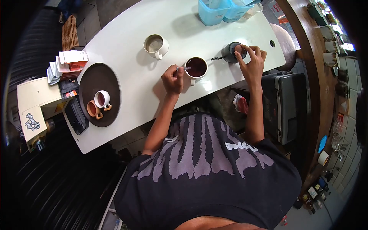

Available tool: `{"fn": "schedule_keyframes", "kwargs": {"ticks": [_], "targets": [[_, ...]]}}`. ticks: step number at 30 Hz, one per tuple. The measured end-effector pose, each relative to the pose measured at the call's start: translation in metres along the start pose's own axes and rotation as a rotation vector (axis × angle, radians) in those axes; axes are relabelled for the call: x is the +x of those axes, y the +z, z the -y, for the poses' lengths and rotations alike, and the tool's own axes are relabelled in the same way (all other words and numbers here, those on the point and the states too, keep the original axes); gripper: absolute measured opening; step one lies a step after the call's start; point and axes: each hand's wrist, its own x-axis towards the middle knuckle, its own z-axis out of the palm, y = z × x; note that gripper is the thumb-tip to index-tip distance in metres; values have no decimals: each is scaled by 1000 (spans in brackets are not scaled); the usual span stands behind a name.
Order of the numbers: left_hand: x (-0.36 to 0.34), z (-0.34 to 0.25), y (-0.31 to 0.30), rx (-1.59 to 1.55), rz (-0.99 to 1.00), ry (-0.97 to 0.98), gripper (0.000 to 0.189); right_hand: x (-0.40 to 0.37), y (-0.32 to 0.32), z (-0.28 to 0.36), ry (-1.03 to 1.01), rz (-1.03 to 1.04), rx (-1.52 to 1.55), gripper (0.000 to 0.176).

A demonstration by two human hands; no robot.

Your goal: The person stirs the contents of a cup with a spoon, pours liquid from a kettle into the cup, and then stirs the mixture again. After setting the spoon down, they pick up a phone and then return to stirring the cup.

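Observation:
My left hand (173,79) pinches the handle of a spoon (186,68) that dips into a white mug (193,82) of dark reddish-brown liquid. To the right, a dark grey pot (231,57) with a round brown top stands on the table, a thin black piece jutting from its left side toward the mug. Thumb and fingertips of my right hand (253,63) close on the brown top from the right. Further left and back is a second white mug (158,45) with a pale, greyish content, its handle turned toward me.
A dark oval tray (100,76) at the left carries a white cup (102,99) and a brown cup (92,109). Beside it are white-and-red packets (73,61) and a black case (76,115). Blue plastic containers (211,15) stand at the back edge of the white table (130,34).

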Motion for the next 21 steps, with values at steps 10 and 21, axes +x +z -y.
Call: {"fn": "schedule_keyframes", "kwargs": {"ticks": [10, 21], "targets": [[-16, 20, -9, -48, -291, 44, 90, 21, -1, 9, -113, -20, 121, 34], [-20, 38, -21, -128, -514, -90, 85, 48, 8, -17, 149, -109, 224, 31]]}}
